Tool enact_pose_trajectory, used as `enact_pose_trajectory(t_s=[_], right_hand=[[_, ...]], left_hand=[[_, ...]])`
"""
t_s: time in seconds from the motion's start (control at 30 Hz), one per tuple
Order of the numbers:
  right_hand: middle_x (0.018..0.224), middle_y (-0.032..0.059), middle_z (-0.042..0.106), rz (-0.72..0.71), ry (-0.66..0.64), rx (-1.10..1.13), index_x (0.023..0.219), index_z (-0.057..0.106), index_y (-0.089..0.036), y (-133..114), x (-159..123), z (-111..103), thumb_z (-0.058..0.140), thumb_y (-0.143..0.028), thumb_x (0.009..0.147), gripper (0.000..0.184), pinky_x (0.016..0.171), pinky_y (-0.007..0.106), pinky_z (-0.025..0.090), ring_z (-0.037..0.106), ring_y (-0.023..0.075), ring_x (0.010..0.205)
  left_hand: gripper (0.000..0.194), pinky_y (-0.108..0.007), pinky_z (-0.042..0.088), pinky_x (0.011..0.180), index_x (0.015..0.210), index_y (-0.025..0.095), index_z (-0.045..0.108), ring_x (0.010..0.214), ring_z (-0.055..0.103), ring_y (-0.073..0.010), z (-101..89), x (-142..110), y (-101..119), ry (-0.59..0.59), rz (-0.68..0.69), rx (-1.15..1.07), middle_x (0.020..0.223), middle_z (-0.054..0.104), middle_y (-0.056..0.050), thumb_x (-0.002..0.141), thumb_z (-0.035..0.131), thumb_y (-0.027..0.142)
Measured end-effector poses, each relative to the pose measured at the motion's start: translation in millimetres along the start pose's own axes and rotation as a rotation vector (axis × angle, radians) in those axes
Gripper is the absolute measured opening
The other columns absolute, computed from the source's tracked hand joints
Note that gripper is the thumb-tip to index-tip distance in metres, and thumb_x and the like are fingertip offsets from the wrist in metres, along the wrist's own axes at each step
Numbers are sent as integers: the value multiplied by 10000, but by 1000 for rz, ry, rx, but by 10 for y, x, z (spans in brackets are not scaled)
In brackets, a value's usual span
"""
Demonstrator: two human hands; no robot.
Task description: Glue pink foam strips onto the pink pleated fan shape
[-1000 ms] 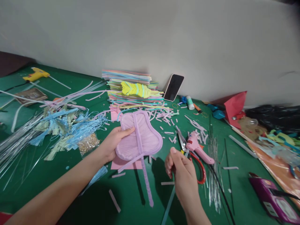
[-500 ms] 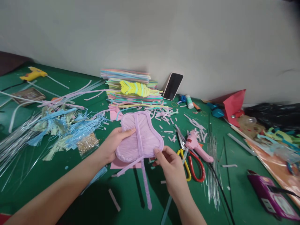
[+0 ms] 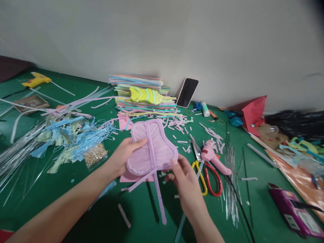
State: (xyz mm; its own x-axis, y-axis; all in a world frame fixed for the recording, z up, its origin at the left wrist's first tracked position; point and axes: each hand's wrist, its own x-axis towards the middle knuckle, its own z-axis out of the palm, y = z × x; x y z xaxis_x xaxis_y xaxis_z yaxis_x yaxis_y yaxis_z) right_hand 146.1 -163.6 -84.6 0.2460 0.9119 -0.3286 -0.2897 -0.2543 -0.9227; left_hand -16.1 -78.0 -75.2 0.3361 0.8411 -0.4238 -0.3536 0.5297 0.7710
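Observation:
A lilac hand fan (image 3: 141,148) is held up over the green table, its fuzzy pipe-cleaner rim edging a pleated-looking panel. Down its middle runs a fuzzy stem, which continues below as a thin handle (image 3: 159,199). One loose lilac strip (image 3: 142,180) slants off the lower edge to the left. My left hand (image 3: 124,153) grips the left side, thumb lying on the face. At the lower right corner my right hand (image 3: 183,172) pinches the rim between thumb and fingers; the fingers behind are partly hidden.
Right of the fan lie a pink glue gun (image 3: 215,157) and scissors (image 3: 206,172) with red and yellow handles. Pipe-cleaner bundles (image 3: 152,109) and a leaning phone (image 3: 187,92) stand behind. Blue tassels (image 3: 81,135) and a bag of gold beads (image 3: 95,155) are at left.
My right thumb has slid slightly up and right along the fan's lower right corner. The left hand keeps its hold, and the handle's tip has shifted a little to the right.

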Motion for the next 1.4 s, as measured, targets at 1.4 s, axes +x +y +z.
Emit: enact_pose_trajectory(t_s=[1.4], right_hand=[[1146,156,575,-798,46,-1366,1165,560,-159,-19,523,-910,436,-221,890,308,902,428,508,589,258,1044]], left_hand=[[283,-319,594,748,1013,114,698,834,727,-241,-44,78,63,143,-15,-88,935,764,-108,851,618,333]])
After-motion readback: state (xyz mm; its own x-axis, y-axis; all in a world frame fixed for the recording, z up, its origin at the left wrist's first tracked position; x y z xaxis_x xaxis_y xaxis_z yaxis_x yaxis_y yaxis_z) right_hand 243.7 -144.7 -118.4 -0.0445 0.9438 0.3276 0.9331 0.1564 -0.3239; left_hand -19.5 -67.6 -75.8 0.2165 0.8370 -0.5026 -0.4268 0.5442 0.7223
